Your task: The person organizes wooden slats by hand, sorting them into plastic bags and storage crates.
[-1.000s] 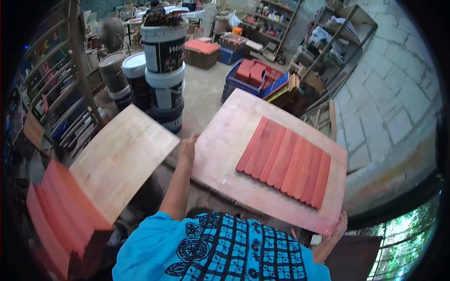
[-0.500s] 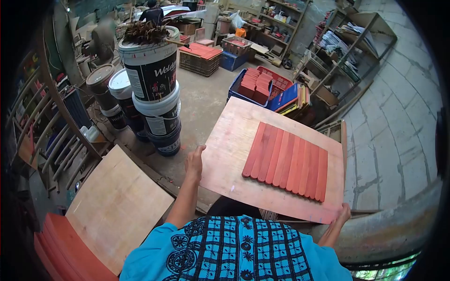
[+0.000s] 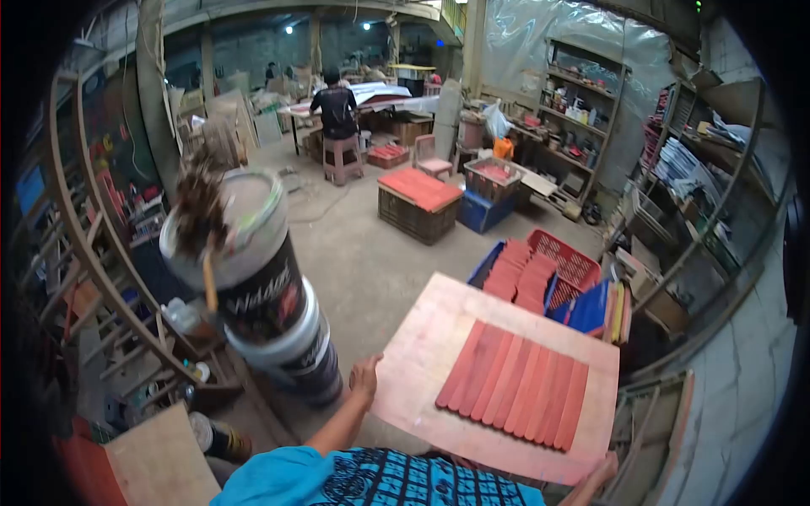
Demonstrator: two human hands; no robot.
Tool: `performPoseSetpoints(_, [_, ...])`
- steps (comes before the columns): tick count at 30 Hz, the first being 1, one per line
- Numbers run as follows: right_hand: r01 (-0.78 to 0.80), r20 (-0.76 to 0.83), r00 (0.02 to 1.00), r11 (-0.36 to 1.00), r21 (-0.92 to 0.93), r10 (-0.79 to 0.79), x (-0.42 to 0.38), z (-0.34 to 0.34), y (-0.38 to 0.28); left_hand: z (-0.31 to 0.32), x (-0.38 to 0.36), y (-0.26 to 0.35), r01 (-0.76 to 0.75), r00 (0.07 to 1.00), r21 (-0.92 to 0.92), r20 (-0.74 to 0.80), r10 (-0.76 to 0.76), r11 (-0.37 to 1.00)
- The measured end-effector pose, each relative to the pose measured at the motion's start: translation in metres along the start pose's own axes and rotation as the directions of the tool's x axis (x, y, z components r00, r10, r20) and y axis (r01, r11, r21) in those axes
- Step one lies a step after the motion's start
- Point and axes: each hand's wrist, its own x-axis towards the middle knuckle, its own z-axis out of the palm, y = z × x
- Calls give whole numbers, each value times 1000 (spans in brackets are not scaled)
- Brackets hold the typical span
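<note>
Between my two hands I carry a pale plywood board [image 3: 413, 371] by its opposite edges. My left hand [image 3: 365, 378] is closed on the left edge, and my right hand [image 3: 601, 474] grips the near right corner. On the board lies a row of red-stained wooden slats [image 3: 513, 386], side by side and with rounded ends. Past the board's far edge, a blue crate holds stacked red pieces [image 3: 519, 274].
Stacked paint buckets [image 3: 268, 295] with a feather duster [image 3: 201, 211] on top stand to my left. A red-topped crate [image 3: 419, 192] sits ahead on the concrete floor. Farther back, a person [image 3: 336, 110] sits on a stool [image 3: 344, 158]. Shelves line the right wall.
My view has lifted and shows more of the room. The buckets now appear nearer, at the left. The board is still in both hands, with the slats on it.
</note>
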Motion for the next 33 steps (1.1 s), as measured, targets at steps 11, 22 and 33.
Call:
performPoseSetpoints(11, [-208, -58, 978, 968, -140, 201, 120, 151, -44, 128, 153, 61, 139, 989, -109, 65, -132, 984])
performPoseSetpoints(22, [-219, 40, 975, 975, -32, 220, 73, 424, -74, 186, 451, 79, 86, 995, -168, 64, -76, 982])
performPoseSetpoints(33, [-217, -136, 961, 964, 155, 239, 50, 700, -90, 209, 717, 123, 174, 966, -368, 245, -85, 914])
